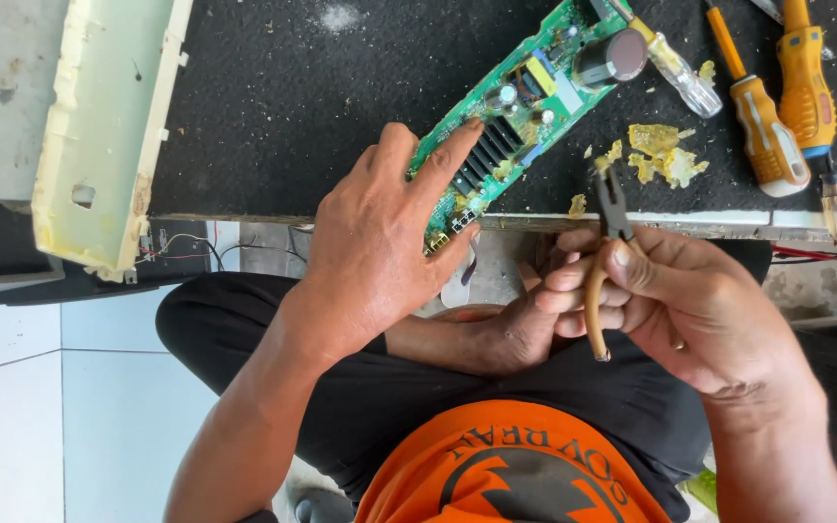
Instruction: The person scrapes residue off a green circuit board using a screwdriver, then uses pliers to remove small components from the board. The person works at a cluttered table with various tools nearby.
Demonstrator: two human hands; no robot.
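At the near edge of the dark surface [293,87] a long green circuit board [520,107] lies slantwise, its lower end jutting past the rim. The left hand [380,242] rests on that lower end, fingers [452,155] spread flat and released, index along the black ribbed heat sink, thumb under the board's end. The right hand [690,300] is clenched round the tan handles of a pair of pliers [607,261], whose dark nose points up to the surface edge just beside the board; whether the nose grips anything cannot be told. Yellow foam crumbs [666,155] lie near the nose. No container shows. Two orange-handled screwdrivers [772,126] and a clear-handled one [680,73] lie at the top right, their shafts cut off by the frame. A cream plastic housing [108,126] at the left is also cropped, with thin wires below it that are hard to make out.
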